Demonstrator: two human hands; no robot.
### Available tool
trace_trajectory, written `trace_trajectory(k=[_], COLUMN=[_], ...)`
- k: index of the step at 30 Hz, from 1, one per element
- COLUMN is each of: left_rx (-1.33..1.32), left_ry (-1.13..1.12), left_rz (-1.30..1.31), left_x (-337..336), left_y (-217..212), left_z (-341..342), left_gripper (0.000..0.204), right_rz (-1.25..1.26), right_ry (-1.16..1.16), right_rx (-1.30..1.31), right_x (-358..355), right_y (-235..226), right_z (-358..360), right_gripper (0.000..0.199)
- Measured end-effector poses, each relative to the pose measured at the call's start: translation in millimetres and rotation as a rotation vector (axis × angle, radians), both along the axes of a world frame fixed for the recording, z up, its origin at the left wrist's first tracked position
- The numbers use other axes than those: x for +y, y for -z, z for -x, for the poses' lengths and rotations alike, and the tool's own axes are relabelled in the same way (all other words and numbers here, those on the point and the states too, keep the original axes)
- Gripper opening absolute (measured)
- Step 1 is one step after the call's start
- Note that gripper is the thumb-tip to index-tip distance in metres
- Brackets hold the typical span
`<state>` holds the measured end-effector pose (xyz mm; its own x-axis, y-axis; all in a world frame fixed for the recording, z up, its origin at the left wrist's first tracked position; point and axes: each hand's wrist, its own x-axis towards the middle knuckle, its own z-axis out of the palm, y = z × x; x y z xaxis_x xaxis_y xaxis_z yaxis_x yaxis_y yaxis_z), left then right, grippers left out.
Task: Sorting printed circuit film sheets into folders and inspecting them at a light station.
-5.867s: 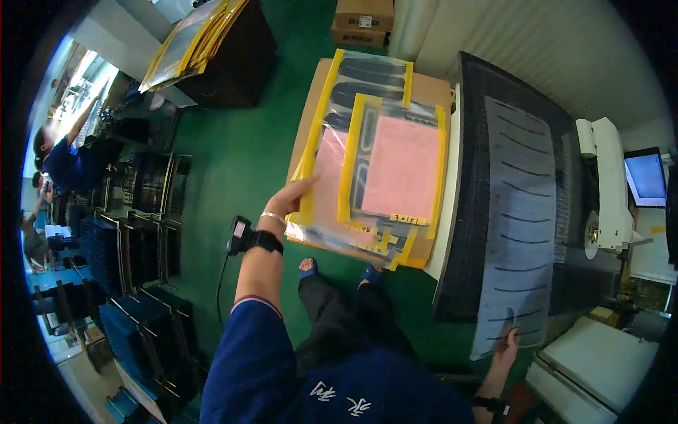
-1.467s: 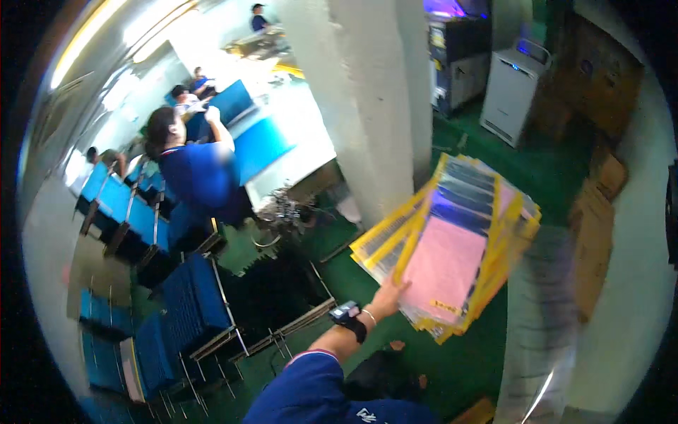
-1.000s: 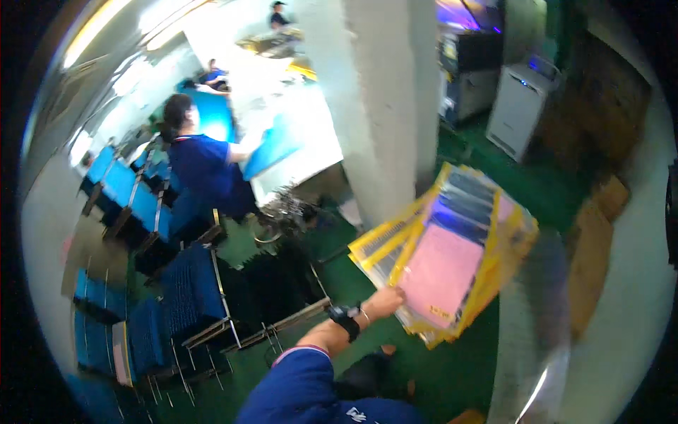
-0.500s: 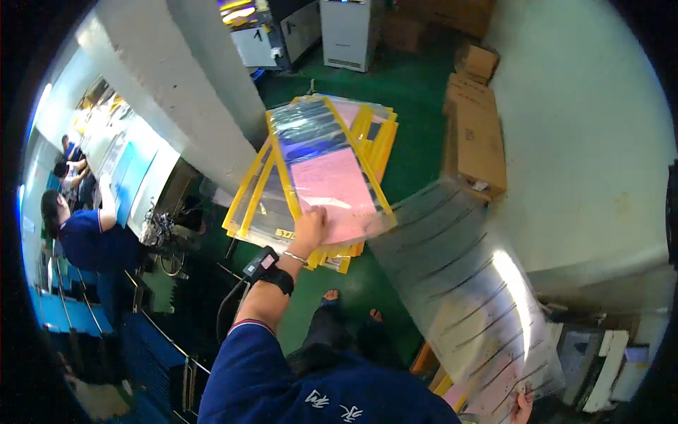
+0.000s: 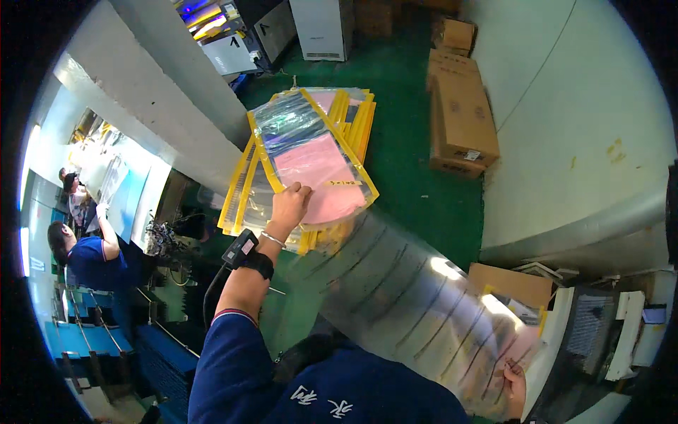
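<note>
My left hand is closed at the near-left corner of a clear plastic sheet with yellow taped edges. Pink paper shows through that sheet, and a stack of similar yellow-edged sheets lies beneath it. At the lower right, my right hand pinches the edge of a large clear sheet with dark slanting stripes. This striped sheet slopes across in front of my body, its far end blurred beside the stack. A pinkish area shows through it near my right hand.
Cardboard boxes stand along the right wall. A concrete pillar rises left of the stack, with a pale cabinet beyond. At far left, people work at a blue-topped table. A flat carton and panels stand at lower right.
The striped sheet has swung left and nearer to my body, its far end dropping below the stack's right corner. My view has shifted right. My left hand stays at the top sheet.
</note>
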<state>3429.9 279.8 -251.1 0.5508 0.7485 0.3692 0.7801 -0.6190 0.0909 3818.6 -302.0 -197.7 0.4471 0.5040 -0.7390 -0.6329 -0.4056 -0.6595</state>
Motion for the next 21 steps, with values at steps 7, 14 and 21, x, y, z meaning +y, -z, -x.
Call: trace_trajectory(k=[7,14,21], left_rx=[0.076,0.194,-0.103], left_ry=[0.018,-0.091,-0.173], left_rz=[-0.008,0.219,0.920], left_x=[1,-13,-24], left_y=[-6,21,55], left_z=[3,26,35], left_gripper=[0.014,0.006,0.065], right_rz=[-0.115,0.007,-0.052], right_ry=[0.108,-0.088,0.024], right_rx=[0.026,0.058,-0.086], right_x=[-9,8,-6], right_y=[77,54,-5], right_z=[-15,-21,-60], right_gripper=[0.022,0.016,0.015])
